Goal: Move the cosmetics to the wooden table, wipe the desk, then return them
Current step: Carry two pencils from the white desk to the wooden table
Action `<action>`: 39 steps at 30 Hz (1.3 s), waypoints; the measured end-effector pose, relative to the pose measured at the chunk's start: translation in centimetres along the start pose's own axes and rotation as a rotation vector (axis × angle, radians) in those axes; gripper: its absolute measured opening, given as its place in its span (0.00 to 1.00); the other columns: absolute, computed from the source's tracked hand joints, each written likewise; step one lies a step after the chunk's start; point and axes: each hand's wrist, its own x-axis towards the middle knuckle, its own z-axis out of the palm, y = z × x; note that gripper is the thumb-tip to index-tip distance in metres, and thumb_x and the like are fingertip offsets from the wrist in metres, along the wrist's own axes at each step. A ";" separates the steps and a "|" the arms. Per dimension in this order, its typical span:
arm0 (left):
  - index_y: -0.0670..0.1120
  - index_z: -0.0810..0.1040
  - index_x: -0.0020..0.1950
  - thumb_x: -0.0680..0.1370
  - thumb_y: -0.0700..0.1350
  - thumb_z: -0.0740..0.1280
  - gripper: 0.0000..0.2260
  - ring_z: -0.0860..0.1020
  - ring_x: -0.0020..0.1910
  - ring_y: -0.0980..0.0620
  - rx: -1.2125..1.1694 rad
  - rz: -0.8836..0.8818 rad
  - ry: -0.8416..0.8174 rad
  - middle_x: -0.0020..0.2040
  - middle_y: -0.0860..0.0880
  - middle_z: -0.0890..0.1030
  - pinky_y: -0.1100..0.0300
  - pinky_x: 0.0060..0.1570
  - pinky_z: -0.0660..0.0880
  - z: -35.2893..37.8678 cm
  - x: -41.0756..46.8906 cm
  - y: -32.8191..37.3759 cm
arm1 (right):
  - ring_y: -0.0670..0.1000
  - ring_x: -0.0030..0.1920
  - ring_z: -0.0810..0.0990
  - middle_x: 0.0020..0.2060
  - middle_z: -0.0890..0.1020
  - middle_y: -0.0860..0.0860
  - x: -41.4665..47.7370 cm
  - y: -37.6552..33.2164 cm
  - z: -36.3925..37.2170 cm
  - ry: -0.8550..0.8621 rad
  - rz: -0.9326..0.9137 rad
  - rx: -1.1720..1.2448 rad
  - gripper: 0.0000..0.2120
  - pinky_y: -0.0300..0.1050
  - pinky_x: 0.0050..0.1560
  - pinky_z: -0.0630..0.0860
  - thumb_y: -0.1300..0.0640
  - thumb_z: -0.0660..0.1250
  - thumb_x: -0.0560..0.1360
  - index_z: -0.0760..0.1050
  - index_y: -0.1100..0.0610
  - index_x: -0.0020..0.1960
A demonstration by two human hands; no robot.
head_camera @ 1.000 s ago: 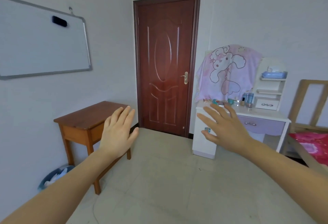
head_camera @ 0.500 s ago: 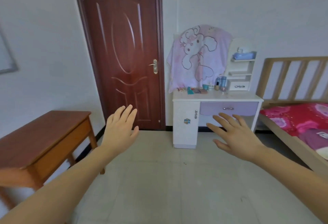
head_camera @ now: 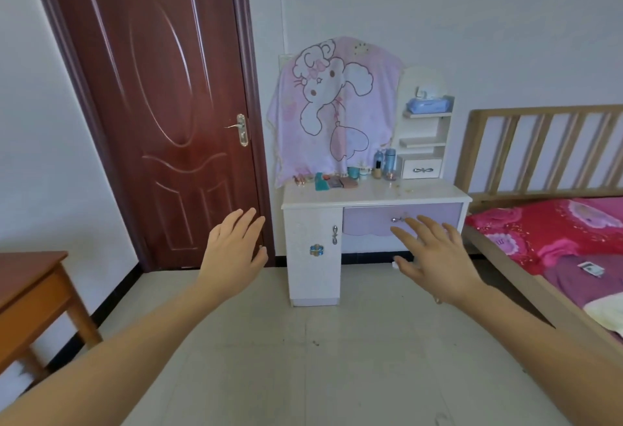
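Note:
A white dressing desk (head_camera: 421,191) with a lilac drawer stands against the far wall. Several cosmetics sit along its back: a teal case (head_camera: 322,182), flat palettes (head_camera: 344,182), a teal jar (head_camera: 353,172) and blue bottles (head_camera: 385,160). The brown wooden table (head_camera: 30,277) shows at the left edge. My left hand (head_camera: 232,252) and my right hand (head_camera: 431,253) are raised in front of me, fingers spread, holding nothing, well short of the desk.
A dark red door (head_camera: 158,105) is left of the desk. A pink cartoon cloth (head_camera: 333,108) covers the mirror. A blue wipes pack (head_camera: 428,105) lies on the side shelf. A wooden bed (head_camera: 556,233) with red bedding fills the right. Tiled floor lies ahead.
The view has swung right and moved closer to the desk. The wooden table slid to the left edge and the bed came into view. Both hands stay raised and spread.

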 end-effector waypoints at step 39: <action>0.44 0.64 0.71 0.78 0.46 0.60 0.21 0.58 0.72 0.47 -0.289 -0.280 -0.079 0.71 0.46 0.65 0.52 0.68 0.59 40.9 53.8 -10.8 | 0.51 0.67 0.65 0.66 0.71 0.50 41.0 20.7 50.1 -0.366 0.135 0.312 0.23 0.46 0.61 0.62 0.46 0.59 0.76 0.62 0.49 0.70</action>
